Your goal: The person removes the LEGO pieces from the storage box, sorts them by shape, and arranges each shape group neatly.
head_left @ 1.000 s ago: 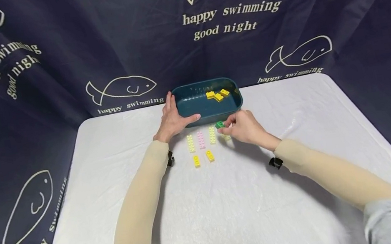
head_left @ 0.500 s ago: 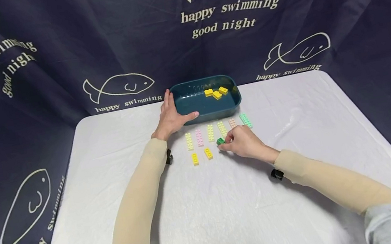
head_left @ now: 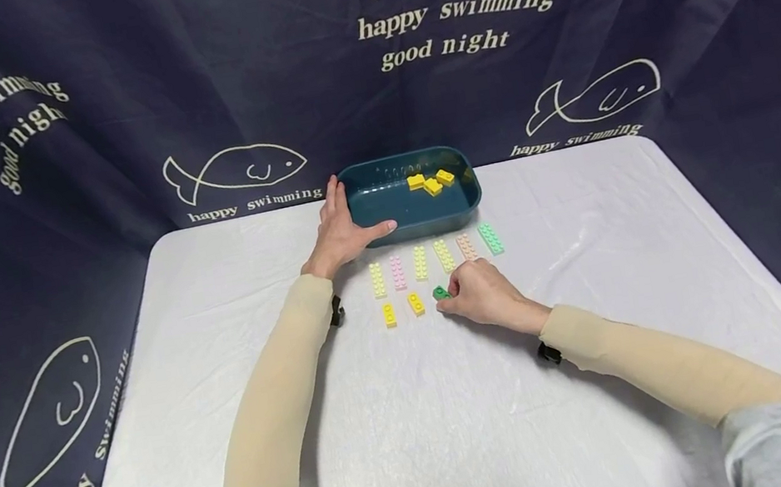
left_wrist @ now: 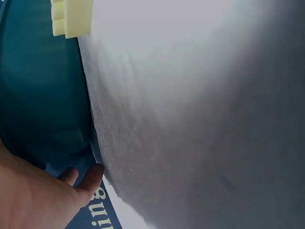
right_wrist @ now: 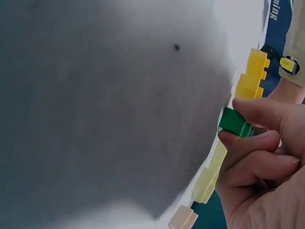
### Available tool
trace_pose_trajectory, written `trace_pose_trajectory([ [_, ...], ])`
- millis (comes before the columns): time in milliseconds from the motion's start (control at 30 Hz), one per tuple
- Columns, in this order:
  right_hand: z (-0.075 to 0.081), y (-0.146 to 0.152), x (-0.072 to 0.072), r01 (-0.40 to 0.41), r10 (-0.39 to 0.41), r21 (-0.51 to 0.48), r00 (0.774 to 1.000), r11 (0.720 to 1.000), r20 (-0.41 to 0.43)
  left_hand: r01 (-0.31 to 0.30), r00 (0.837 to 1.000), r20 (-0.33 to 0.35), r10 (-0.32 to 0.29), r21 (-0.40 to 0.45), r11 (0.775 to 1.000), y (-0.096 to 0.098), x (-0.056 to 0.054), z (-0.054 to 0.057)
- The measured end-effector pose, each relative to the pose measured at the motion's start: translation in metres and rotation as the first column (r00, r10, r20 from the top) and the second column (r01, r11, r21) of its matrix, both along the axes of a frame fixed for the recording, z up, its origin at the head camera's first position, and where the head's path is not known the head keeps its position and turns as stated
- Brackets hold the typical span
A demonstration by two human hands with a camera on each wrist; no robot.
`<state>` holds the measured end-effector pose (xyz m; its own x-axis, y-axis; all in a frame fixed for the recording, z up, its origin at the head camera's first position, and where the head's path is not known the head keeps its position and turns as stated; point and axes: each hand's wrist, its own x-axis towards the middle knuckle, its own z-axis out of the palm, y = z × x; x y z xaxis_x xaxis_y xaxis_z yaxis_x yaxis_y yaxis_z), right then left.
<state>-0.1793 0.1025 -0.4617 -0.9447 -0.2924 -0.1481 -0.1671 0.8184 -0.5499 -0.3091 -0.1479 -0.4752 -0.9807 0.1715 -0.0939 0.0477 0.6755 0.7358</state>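
Note:
At the left end of a dark teal bin (head_left: 418, 227), my left hand (head_left: 343, 238) rests with its thumb along the front rim and its straight fingers against the side. My right hand (head_left: 485, 292) pinches a small green toy building brick (head_left: 441, 293) between thumb and fingers, at the right of two small yellow bricks (head_left: 415, 304) on the table. In the right wrist view the green brick (right_wrist: 234, 122) shows one smooth side, partly covered by fingertips. Whether it touches the table, I cannot tell.
Behind my right hand, several longer pastel bricks (head_left: 420, 262) form a row before the bin, ending at a mint green brick (head_left: 491, 238) on the right. Several yellow bricks (head_left: 432, 187) lie inside the bin. A dark curtain (head_left: 333, 58) hangs behind the white table (head_left: 418, 424).
My right hand has brought the green brick toward me, from near the bin's front to beside the yellow bricks. The longer bricks on the right have come into sight. My left hand stays at the bin.

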Motion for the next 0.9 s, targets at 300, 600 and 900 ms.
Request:
trace_pose_trajectory([
  [300, -0.002, -0.002, 0.001, -0.016, 0.016, 0.007, 1.000, 1.000, -0.017, -0.001, 1.000, -0.001, 0.001, 0.002, 1.000, 0.000, 0.000, 0.000],
  [600, -0.002, -0.002, 0.003, -0.026, 0.026, 0.008, 0.999, 1.000, -0.021, -0.006, 1.000, -0.004, 0.006, 0.004, 1.000, -0.002, -0.001, -0.002],
  [900, 0.032, 0.018, -0.018, 0.049, -0.049, -0.004, 0.998, 0.999, 0.044, 0.005, 1.000, -0.001, -0.004, 0.010, 1.000, -0.002, -0.002, -0.001],
])
